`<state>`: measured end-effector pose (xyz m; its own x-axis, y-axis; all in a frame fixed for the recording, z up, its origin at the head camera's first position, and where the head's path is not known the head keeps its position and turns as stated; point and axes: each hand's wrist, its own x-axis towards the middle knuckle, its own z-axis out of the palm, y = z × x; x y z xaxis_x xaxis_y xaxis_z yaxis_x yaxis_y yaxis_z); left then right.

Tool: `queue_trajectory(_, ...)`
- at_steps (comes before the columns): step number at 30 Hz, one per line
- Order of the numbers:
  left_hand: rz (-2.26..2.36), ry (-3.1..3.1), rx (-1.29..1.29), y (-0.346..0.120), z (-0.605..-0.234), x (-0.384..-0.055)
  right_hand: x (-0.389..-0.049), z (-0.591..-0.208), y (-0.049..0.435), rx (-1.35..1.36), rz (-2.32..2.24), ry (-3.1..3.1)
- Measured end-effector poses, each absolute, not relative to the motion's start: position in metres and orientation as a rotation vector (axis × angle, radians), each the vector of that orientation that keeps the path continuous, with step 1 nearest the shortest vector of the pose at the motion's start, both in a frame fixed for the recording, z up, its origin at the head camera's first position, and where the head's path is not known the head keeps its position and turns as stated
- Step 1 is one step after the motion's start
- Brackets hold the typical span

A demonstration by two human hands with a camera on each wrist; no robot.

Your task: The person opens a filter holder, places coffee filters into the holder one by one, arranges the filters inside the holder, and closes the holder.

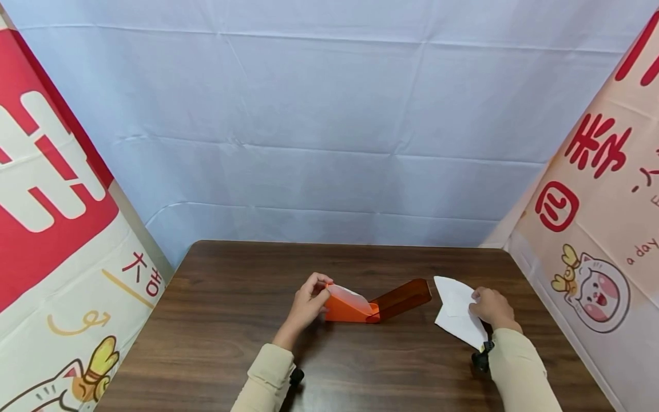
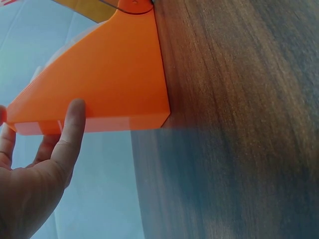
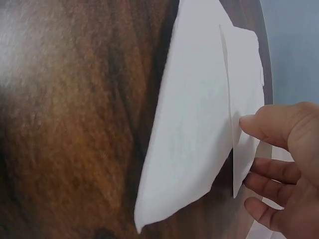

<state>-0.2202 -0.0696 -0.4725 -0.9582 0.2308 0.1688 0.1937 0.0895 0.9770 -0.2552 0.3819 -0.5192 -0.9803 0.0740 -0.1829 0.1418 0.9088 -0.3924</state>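
An orange filter-paper box (image 1: 345, 312) stands on the table, its brown see-through lid (image 1: 404, 298) swung open to the right. White paper (image 1: 350, 296) shows inside the box. My left hand (image 1: 306, 304) holds the box at its left end, thumb (image 2: 72, 132) against the near side and fingers round behind. On the right, my right hand (image 1: 493, 309) pinches white fan-shaped filter papers (image 1: 455, 303) by their right edge. In the right wrist view the thumb lies on a smaller folded piece (image 3: 244, 89), which overlaps the larger sheet (image 3: 194, 109).
The dark wooden table (image 1: 226, 343) reaches back to a pale cloth backdrop (image 1: 309, 114). Printed cloth banners hang at the left (image 1: 67, 274) and right (image 1: 592, 229). A small black wrist device (image 1: 481, 357) sits by the right sleeve.
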Motion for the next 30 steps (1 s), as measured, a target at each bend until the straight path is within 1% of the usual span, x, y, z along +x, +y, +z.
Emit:
queue_trajectory(15,2.047,2.301,0.453,-0.070,-0.474,-0.220,-0.254,-0.519,0.383,0.187,-0.679,2.939)
queue_trajectory(24,2.050,2.301,0.462,-0.070,-0.473,-0.219,-0.251,-0.516,0.380,0.191,-0.745,3.087)
queue_trajectory(27,2.052,2.299,0.463,-0.070,-0.475,-0.221,-0.251,-0.516,0.377,0.214,-0.778,3.151)
queue_trajectory(30,2.056,2.299,0.452,-0.071,-0.487,-0.227,-0.251,-0.516,0.375,0.245,-0.824,3.179)
